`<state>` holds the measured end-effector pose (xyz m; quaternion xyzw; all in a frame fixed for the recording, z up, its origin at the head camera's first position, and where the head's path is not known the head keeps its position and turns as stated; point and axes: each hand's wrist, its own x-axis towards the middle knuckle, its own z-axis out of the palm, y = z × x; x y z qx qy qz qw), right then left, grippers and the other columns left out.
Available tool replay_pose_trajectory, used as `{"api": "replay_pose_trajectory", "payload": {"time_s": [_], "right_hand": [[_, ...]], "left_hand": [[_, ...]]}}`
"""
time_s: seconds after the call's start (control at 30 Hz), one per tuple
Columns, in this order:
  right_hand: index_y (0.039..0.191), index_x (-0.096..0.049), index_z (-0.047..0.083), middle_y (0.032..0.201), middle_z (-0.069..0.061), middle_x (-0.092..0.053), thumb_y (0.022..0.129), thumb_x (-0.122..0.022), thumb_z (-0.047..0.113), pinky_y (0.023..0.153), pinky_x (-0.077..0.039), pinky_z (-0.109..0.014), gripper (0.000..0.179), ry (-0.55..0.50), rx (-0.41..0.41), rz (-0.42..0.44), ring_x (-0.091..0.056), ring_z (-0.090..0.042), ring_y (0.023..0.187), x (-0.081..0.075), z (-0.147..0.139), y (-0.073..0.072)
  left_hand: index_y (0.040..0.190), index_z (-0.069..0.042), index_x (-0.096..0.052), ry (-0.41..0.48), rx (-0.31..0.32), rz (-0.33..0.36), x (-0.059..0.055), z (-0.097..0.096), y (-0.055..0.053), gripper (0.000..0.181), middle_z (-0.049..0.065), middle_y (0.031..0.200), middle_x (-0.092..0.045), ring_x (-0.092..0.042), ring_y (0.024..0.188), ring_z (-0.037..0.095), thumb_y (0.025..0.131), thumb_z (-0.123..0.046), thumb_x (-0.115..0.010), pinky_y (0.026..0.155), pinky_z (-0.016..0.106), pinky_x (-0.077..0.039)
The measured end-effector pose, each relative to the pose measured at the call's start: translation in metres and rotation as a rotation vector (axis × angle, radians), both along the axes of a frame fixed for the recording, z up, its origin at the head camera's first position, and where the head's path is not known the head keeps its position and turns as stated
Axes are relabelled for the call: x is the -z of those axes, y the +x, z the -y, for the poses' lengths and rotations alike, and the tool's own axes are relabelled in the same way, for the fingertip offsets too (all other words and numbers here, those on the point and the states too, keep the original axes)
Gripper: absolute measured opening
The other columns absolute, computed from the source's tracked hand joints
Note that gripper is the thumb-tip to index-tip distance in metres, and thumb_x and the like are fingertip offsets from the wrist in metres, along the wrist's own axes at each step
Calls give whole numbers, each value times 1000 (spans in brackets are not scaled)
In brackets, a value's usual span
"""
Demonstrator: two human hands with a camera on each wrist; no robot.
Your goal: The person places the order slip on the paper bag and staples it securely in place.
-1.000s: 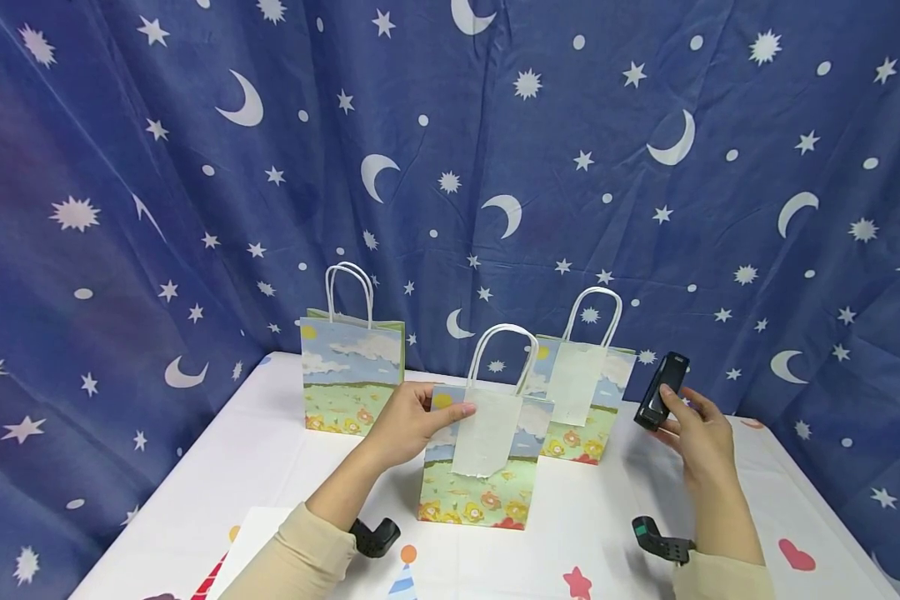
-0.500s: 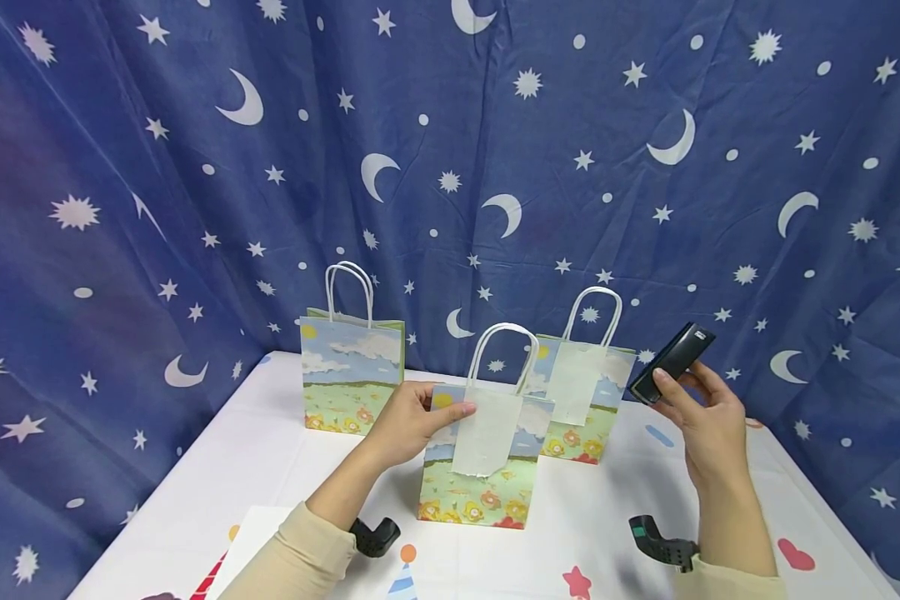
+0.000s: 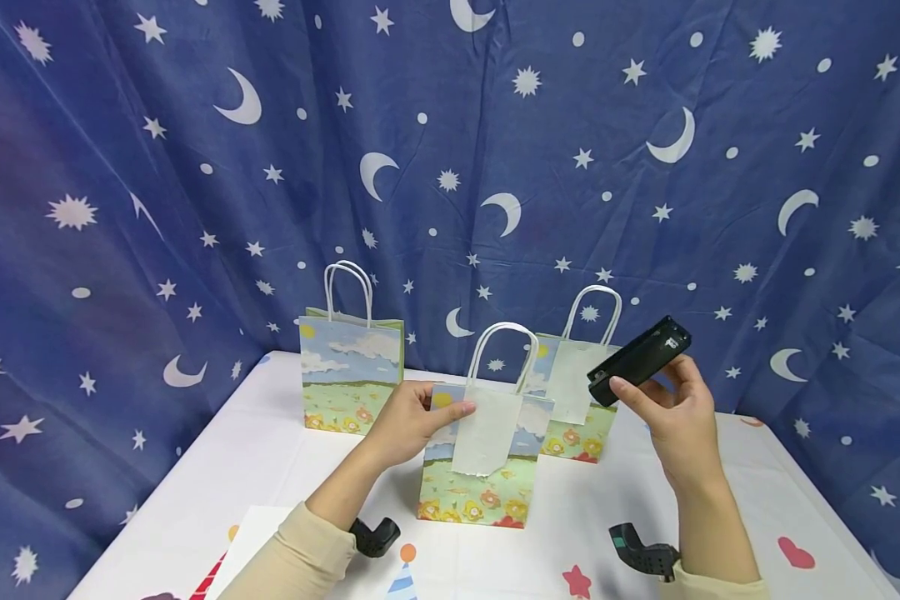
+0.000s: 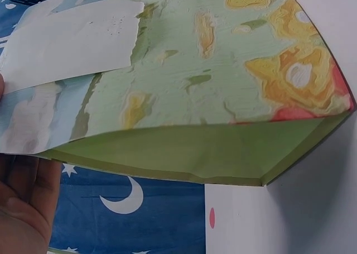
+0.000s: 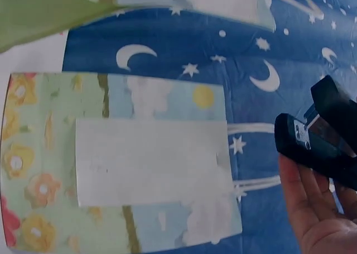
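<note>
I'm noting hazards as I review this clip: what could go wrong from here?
The left hand grips the front bag with its thumb at the white paper's upper left corner; stapling there might nip the thumb.

The right hand holds the black stapler, which overlaps the rear right bag in the head view; a careless swing could perhaps tip that bag.

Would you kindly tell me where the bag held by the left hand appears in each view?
Head: the bag is at lower middle.
Left wrist: large, turned sideways, across the top and middle.
Right wrist: cropped along the top edge, from the left corner past centre.
Shared landmark: the blue curtain.
</note>
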<state>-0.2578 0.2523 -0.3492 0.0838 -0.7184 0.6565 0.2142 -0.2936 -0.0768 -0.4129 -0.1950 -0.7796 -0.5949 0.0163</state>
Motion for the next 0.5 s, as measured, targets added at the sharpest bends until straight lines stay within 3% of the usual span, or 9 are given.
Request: {"api": "replay_pose_trajectory", "payload": {"time_s": [0.13, 0.5], "right_hand": [[141, -51, 10, 118, 0, -64, 88, -74, -12, 90, -57, -18, 62, 13, -80, -67, -74, -6, 101, -1, 8, 3], [136, -53, 2, 114, -1, -67, 80, -76, -21, 93, -56, -18, 65, 97, -185, -189, -73, -10, 98, -1, 28, 11]], "left_hand": [[57, -10, -44, 3, 0, 5, -1, -1, 1, 58, -7, 48, -29, -25, 46, 12, 92, -42, -79, 48, 24, -20], [57, -10, -40, 14, -18, -25, 0, -3, 1, 61, -8, 48, -27, -24, 45, 11, 92, -39, -80, 47, 23, -19]]}}
